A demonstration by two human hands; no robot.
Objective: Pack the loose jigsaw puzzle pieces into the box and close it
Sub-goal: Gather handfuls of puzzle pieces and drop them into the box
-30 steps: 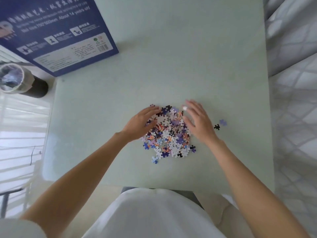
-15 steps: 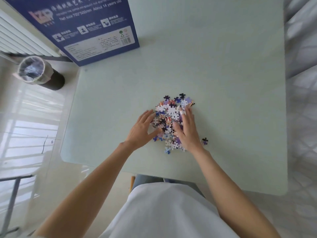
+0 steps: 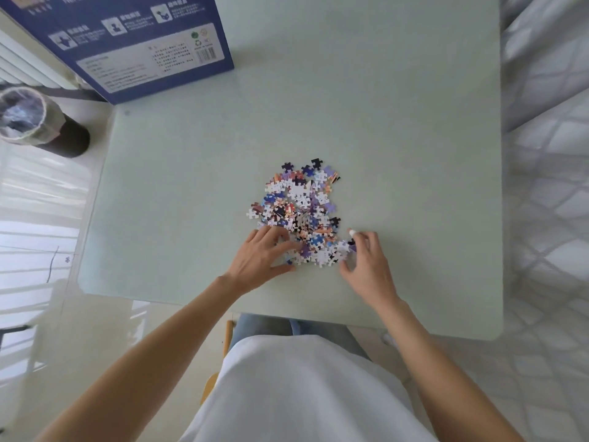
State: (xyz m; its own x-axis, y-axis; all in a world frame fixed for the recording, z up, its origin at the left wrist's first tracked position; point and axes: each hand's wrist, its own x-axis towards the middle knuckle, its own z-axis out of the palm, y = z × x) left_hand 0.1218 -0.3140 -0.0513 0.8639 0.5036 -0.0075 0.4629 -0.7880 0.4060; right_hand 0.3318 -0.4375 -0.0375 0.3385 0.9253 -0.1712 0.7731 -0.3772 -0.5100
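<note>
A heap of loose jigsaw pieces (image 3: 298,207), white, blue, purple and orange, lies in the middle of the pale green table (image 3: 398,129). My left hand (image 3: 263,255) rests flat on the heap's near left edge, fingers spread over a few pieces. My right hand (image 3: 366,264) sits at the near right edge, fingers curled beside the outermost pieces; whether it grips any is hidden. The dark blue puzzle box (image 3: 134,43) lies at the table's far left corner, printed side up, apart from both hands.
A dark waste bin (image 3: 35,122) with a plastic liner stands on the floor left of the table. A radiator runs behind the box. Quilted bedding (image 3: 548,154) borders the table's right side. My lap and chair are at the near edge.
My right hand has moved off the heap to its near right edge. The left hand slid toward the near left side. The stray pieces on the right are now against the heap.
</note>
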